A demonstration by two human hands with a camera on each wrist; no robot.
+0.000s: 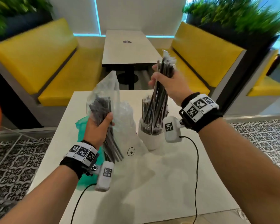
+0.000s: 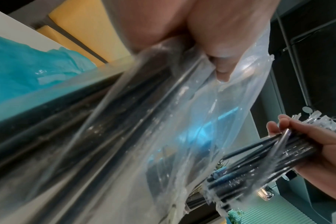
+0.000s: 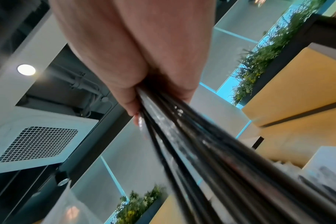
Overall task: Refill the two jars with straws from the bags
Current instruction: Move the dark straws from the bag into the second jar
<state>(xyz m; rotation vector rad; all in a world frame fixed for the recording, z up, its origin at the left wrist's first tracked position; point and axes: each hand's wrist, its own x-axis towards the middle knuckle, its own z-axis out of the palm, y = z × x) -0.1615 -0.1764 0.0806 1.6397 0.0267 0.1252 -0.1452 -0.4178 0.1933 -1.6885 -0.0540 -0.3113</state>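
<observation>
My left hand (image 1: 98, 128) grips a clear plastic bag (image 1: 103, 97) of black wrapped straws and holds it upright above the table's left side; the bag (image 2: 163, 121) fills the left wrist view. My right hand (image 1: 166, 81) grips a bundle of black straws (image 1: 160, 94) whose lower ends reach down into a white jar (image 1: 149, 136) that stands mid-table with several straws in it. The same bundle (image 3: 192, 144) streams from my fingers (image 3: 132, 106) in the right wrist view. Only one jar shows.
A teal bag (image 1: 81, 126) lies on the white table (image 1: 168, 183) behind my left wrist, with crumpled clear plastic (image 1: 128, 120) beside the jar. Cables trail over the table. Yellow benches (image 1: 39, 62) and a second table (image 1: 128, 49) stand beyond.
</observation>
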